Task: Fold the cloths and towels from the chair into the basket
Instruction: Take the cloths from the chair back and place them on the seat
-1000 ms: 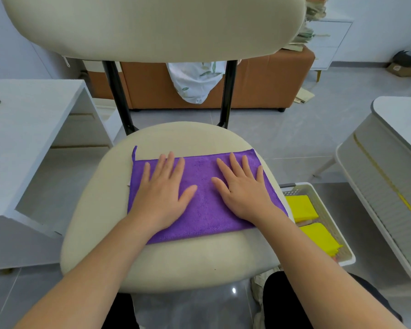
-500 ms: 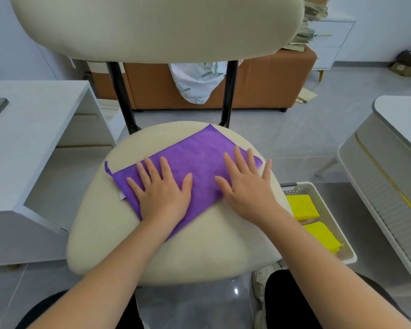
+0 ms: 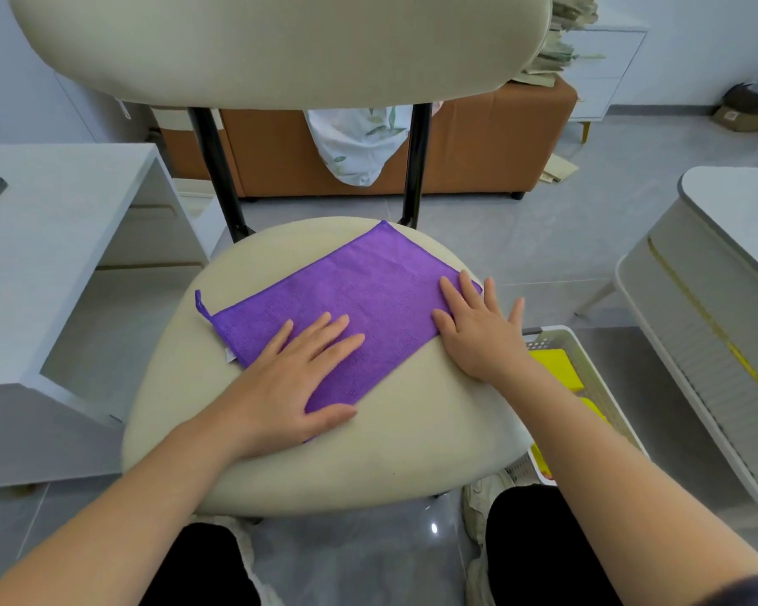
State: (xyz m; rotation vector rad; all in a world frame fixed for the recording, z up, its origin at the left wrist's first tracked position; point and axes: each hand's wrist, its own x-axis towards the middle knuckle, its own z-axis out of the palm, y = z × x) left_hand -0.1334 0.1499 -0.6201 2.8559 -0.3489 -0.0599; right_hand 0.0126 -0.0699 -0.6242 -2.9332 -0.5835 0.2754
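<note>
Both grips lie flat, fingers straight and spread, and pinch nothing. The left grip [image 3: 298, 378] presses down on the corner of the purple cloth [image 3: 368, 290] at 6 o'clock. The right grip [image 3: 478, 334] rests on the corner at 3 o'clock, with its palm partly on the bare chair seat [image 3: 390, 465].

The purple cloth lies slanted in the middle of the seat, one corner pointing to 12 o'clock and one to 9 o'clock. A small loop [image 3: 200, 299] sticks out at the 9 o'clock corner.

It looks thin, soft and floppy, so it is likely very light and cannot break. It has no stiffness, so it will droop if lifted by one spot. Its fuzzy face probably clings a little to the seat, which helps it stay put.

Good places to take hold are the corners. A pinch at the 9 o'clock corner could carry that end over to 3 o'clock while the other grip holds the middle down.

The basket [image 3: 598, 382] sits on the floor at 3 o'clock from the chair, with yellow cloths [image 3: 552, 365] inside.
</note>
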